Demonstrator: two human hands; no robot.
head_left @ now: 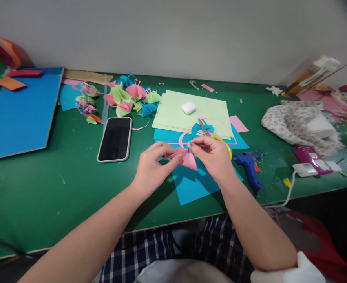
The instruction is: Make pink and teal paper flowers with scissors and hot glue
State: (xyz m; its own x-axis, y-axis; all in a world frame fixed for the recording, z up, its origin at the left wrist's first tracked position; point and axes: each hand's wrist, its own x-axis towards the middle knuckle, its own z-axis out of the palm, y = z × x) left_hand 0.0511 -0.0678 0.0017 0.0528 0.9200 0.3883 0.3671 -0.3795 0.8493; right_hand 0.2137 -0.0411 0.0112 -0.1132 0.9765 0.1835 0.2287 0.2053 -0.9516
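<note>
A folded pink paper piece (187, 158) is held between both hands above a blue sheet (195, 182) on the green table (44, 188). My left hand (153, 165) pinches its left side with closed fingers. My right hand (213, 154) pinches its top right edge, fingers curled. Scissors with yellow handles (213, 135) lie just behind my right hand. A blue glue gun (249, 167) lies to the right of that hand.
A black phone (115, 138) lies left of the hands. Folded paper flowers (130, 98) sit behind it. Pale green sheets (194, 114) carry a white earbud case (188, 107). A blue board (17, 114) is at far left, patterned cloth (297, 124) and a pink device (309, 159) at right.
</note>
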